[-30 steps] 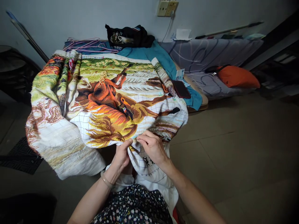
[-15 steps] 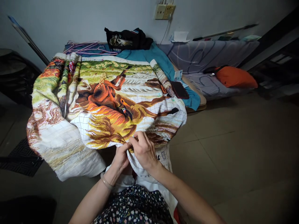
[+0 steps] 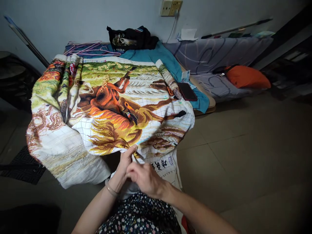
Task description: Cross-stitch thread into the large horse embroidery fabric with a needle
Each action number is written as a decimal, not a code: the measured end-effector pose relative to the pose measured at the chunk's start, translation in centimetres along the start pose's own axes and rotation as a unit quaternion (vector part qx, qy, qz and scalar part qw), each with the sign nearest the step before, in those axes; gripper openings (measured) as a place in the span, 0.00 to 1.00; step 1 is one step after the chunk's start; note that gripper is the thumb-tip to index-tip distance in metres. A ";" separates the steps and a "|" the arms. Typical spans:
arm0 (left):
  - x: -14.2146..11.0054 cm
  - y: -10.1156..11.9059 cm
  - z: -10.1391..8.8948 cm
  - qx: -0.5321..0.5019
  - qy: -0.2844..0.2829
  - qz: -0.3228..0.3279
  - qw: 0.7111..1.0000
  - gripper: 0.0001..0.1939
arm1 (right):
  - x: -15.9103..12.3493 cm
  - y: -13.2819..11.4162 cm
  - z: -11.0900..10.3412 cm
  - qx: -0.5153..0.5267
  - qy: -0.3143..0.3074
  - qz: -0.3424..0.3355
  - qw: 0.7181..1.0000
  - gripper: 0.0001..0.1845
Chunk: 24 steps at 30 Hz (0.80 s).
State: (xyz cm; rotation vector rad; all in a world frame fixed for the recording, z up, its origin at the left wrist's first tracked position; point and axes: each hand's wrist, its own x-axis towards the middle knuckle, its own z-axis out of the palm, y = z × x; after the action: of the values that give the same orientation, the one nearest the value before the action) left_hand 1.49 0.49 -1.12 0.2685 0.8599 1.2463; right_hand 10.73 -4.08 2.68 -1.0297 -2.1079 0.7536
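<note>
A large cross-stitch cloth (image 3: 117,130) with a horse picture and grid lines lies spread before me, its near edge gathered. My left hand (image 3: 126,161) is closed on that edge, thumb on top of the fabric. Just below and to the right, my right hand (image 3: 146,178) is closed in a pinch close to the left wrist; whatever its fingertips hold is too small or hidden to make out. A bundle of loose yellow thread (image 3: 104,85) rests on the stitched horse. Printed characters show on the lower flap (image 3: 167,165) of the cloth.
Rolled cloth ends (image 3: 168,79) stand at both sides. Behind are pink hangers (image 3: 92,48), a black bag (image 3: 133,39) and a teal cloth (image 3: 168,58). A dark phone (image 3: 187,91) lies at the right, near an orange cushion (image 3: 247,77) on a covered seat (image 3: 209,84).
My right hand has left the top of the cloth's edge and moved down toward me, its fingers now pinched. My left hand keeps its hold on the edge.
</note>
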 end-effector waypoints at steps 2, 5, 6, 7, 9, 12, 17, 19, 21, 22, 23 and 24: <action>0.2 -0.1 0.0 -0.013 -0.002 -0.003 1.000 0.09 | 0.4 1.1 -1.3 -0.022 0.064 0.127 0.990 0.10; 0.4 -0.4 -0.2 -0.037 0.002 -0.008 0.999 0.12 | 0.9 2.3 -2.7 -0.033 0.121 0.191 0.974 0.12; 0.4 -0.4 -0.2 -0.041 0.001 -0.010 0.999 0.13 | 1.1 2.6 -3.0 -0.031 0.124 0.190 0.973 0.12; 0.4 -0.5 -0.1 -0.044 0.001 -0.011 0.999 0.15 | 1.2 2.8 -3.1 -0.028 0.122 0.188 0.974 0.13; 0.4 -0.5 -0.1 -0.047 0.003 -0.012 0.999 0.16 | 1.3 3.0 -3.2 -0.023 0.116 0.187 0.975 0.13; 0.4 -0.4 0.0 -0.049 0.008 -0.015 0.999 0.17 | 1.4 3.0 -3.0 -0.029 0.118 0.185 0.975 0.14; 0.3 -0.3 -0.1 -0.047 0.007 -0.018 0.999 0.18 | 1.7 3.0 -3.0 -0.054 0.121 0.178 0.975 0.13; 0.3 -0.3 -0.1 -0.046 0.007 -0.018 0.999 0.18 | 1.9 2.9 -3.1 -0.069 0.113 0.174 0.976 0.13; 0.4 -0.4 -0.1 -0.043 0.006 -0.018 0.999 0.17 | 2.1 2.7 -3.2 -0.102 0.102 0.170 0.975 0.13; 0.4 -0.4 -0.1 -0.043 0.005 -0.016 0.999 0.17 | 2.1 2.6 -3.2 -0.123 0.095 0.170 0.973 0.13; 0.4 -0.4 -0.1 -0.043 0.003 -0.014 0.999 0.17 | 2.2 2.5 -3.2 -0.146 0.089 0.170 0.971 0.13; 0.4 -0.4 -0.1 -0.045 0.001 -0.013 0.999 0.17 | 2.3 2.5 -3.1 -0.165 0.082 0.171 0.968 0.13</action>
State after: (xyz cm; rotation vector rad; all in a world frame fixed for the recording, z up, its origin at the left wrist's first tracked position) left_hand 1.72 0.68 -1.59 0.1840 0.8045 1.2579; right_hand 13.17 -0.25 3.48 -1.6091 -1.9735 0.4600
